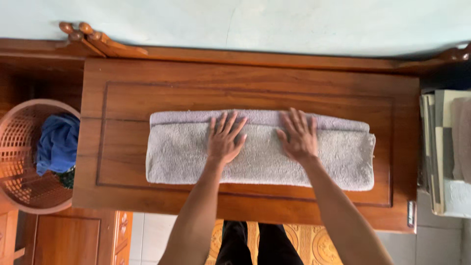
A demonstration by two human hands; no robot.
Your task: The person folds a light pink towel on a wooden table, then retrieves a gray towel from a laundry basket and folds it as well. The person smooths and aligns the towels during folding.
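Head view: both forearms reach in over the near edge of the wooden surface [122, 196]. Left hand [224, 139] and right hand [297, 136] lie flat, fingers spread, on a folded grey towel [343, 162] at its middle. It looks soft, light and limp; best gripped at the end corners.

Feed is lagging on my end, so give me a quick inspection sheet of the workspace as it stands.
Surface: brown wooden table top with a panelled face.
Job's things: grey towel folded into a long band, lying flat across the table.
Clutter: nothing seen on the table.
Hands: left hand and right hand both pressed flat on the towel, fingers spread.
Cables: nothing seen.
Surroundings: woven basket at left holding blue cloth; stacked folded items at right; tiled floor below.
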